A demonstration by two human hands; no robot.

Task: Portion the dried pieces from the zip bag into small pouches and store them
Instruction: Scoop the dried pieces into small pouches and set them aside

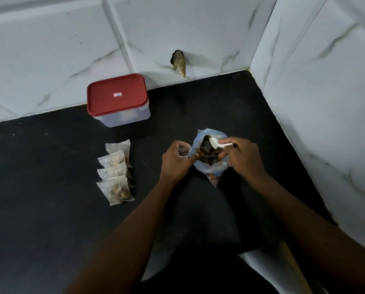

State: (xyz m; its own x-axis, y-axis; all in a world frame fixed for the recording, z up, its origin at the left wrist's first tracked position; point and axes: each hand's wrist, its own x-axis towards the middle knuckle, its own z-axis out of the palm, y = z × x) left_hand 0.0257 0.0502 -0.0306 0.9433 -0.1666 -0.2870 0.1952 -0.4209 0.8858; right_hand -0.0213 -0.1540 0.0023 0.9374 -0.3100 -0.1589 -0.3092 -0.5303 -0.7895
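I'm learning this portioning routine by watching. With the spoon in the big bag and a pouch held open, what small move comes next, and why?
Probably lift the white spoon and tip it into the open pouch held by the left hand. The right hand has the bowl over the dried pieces in the zip bag, the pouch's mouth right beside it.

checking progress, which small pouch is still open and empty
The pouch in the left hand, mouth held open beside the zip bag. The four pouches lying in a row already hold pieces.

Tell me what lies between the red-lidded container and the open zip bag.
Head view: only bare black countertop between red-lidded plastic container and clear zip bag.
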